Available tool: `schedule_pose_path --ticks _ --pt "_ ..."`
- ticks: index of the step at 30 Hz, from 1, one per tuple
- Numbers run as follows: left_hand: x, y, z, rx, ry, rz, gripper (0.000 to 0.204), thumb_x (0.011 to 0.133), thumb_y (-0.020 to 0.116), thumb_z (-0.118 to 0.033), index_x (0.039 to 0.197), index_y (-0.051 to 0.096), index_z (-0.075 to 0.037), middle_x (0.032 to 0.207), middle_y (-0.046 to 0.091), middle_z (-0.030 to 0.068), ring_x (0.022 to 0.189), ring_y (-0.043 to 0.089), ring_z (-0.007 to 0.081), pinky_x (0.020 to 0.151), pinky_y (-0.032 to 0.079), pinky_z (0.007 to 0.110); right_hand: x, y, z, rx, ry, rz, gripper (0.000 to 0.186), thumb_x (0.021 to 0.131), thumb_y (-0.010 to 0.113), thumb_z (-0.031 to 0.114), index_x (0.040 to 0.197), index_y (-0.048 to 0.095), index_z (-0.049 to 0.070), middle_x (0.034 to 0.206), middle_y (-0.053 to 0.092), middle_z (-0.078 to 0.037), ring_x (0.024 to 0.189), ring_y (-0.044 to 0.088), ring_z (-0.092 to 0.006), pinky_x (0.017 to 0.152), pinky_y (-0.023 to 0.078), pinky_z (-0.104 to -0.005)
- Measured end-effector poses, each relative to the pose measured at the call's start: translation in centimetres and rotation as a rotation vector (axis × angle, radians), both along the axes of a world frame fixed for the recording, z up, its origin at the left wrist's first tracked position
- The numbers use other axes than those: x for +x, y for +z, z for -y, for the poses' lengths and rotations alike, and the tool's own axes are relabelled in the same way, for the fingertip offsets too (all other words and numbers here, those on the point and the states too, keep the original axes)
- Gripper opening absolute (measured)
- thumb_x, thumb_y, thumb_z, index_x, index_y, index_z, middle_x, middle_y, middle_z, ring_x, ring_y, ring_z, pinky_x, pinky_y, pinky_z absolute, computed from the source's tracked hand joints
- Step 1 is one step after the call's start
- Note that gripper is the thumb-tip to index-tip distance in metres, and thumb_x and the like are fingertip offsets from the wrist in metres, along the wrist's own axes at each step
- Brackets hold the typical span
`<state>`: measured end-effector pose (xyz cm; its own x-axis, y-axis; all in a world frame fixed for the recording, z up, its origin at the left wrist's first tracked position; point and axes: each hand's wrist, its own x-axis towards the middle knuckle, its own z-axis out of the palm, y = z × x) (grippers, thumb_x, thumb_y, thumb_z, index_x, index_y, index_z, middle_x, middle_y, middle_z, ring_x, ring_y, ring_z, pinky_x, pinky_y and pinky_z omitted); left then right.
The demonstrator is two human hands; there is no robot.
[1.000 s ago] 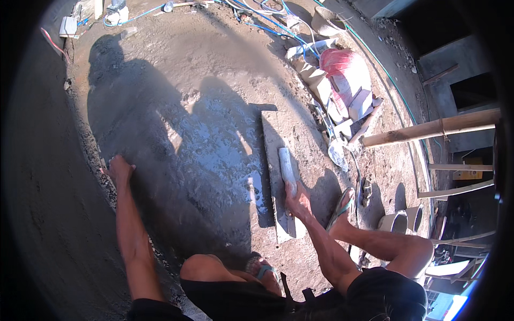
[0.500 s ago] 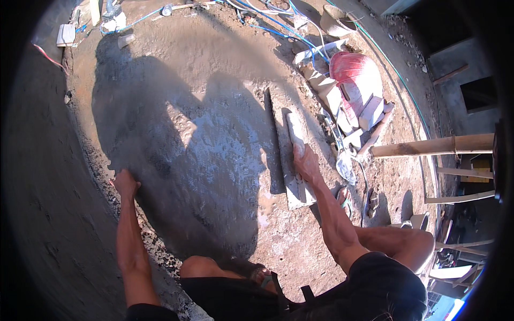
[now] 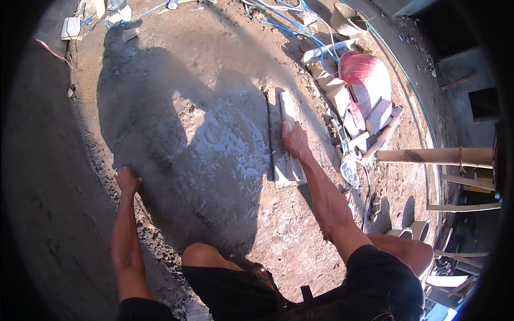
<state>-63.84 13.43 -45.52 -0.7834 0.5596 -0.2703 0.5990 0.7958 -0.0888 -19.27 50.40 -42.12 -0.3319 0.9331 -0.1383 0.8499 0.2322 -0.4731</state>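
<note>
My right hand [image 3: 294,139] grips the pale, cement-coated handle of a long flat float [image 3: 281,166] lying on the rough, muddy cement floor [image 3: 278,230], right of a grey wet patch [image 3: 225,128]. My left hand [image 3: 127,181] is down at the shadowed left side, beside a gritty strip along the smooth dark surface [image 3: 53,187]; its fingers are curled, and whatever is under them is hidden. My bent legs show at the bottom, with a knee [image 3: 201,254] between my arms.
Right of the float lie a red-and-white dusty object [image 3: 367,77] among broken blocks [image 3: 379,115], hoses and cables [image 3: 313,35]. A bucket [image 3: 345,21] stands beyond, bamboo poles [image 3: 417,155] cross at the right, more buckets [image 3: 420,230] sit below them, and a small block [image 3: 69,29] lies far left.
My right hand has pushed the float away from me, toward the top of the view. My left hand stays low at the left, its fingers now more curled.
</note>
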Motion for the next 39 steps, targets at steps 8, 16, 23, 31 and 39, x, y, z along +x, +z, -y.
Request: schedule_pose_path --ticks 8,16,23,31,39 --pt "0.4 0.1 0.2 0.036 -0.017 -0.017 0.047 0.056 0.090 -0.029 0.086 0.071 0.002 0.093 0.070 0.0187 0.092 0.067 0.0355 0.088 0.050 0.046 7.1 5.0 7.6 -0.102 -0.195 0.083 0.050 0.096 0.049 0.041 0.113 0.054 -0.006 0.092 0.063 -0.037 0.093 0.061 -0.0535 0.083 0.048 -0.0546" --pt "0.1 0.1 0.0 -0.012 -0.016 -0.012 0.048 0.055 0.091 -0.027 0.088 0.070 0.002 0.097 0.068 0.0201 0.097 0.065 0.0361 0.086 0.050 0.045 2.6 1.1 9.3 -0.160 0.077 0.077 0.050 0.097 0.048 0.039 0.120 0.050 -0.006 0.091 0.062 -0.038 0.088 0.061 -0.0544 0.078 0.050 -0.0557" --pt "0.4 0.3 0.4 0.078 -0.018 -0.013 0.047 0.052 0.092 -0.024 0.083 0.069 0.004 0.092 0.067 0.0226 0.091 0.065 0.0396 0.083 0.051 0.047 -8.6 -1.2 -7.5 0.046 -0.026 0.075 0.063 0.096 0.042 0.049 0.117 0.053 -0.010 0.100 0.063 -0.038 0.099 0.063 -0.0503 0.089 0.050 -0.0508" --pt "0.2 0.2 0.2 0.136 -0.016 0.015 0.045 0.051 0.092 -0.021 0.080 0.068 0.005 0.084 0.067 0.0214 0.082 0.066 0.0395 0.074 0.052 0.045 -2.7 0.1 -2.7 -0.154 -0.059 0.147 0.062 0.097 0.043 0.045 0.117 0.053 -0.013 0.109 0.059 -0.040 0.108 0.057 -0.0526 0.097 0.044 -0.0522" --pt "0.6 0.3 0.4 0.107 0.004 -0.001 0.049 0.051 0.092 -0.021 0.085 0.069 0.005 0.092 0.066 0.0220 0.090 0.064 0.0397 0.082 0.051 0.047 -4.5 0.9 -3.4 -0.179 -0.067 -0.032 0.062 0.097 0.042 0.045 0.115 0.051 -0.013 0.106 0.059 -0.041 0.104 0.059 -0.0522 0.090 0.047 -0.0520"
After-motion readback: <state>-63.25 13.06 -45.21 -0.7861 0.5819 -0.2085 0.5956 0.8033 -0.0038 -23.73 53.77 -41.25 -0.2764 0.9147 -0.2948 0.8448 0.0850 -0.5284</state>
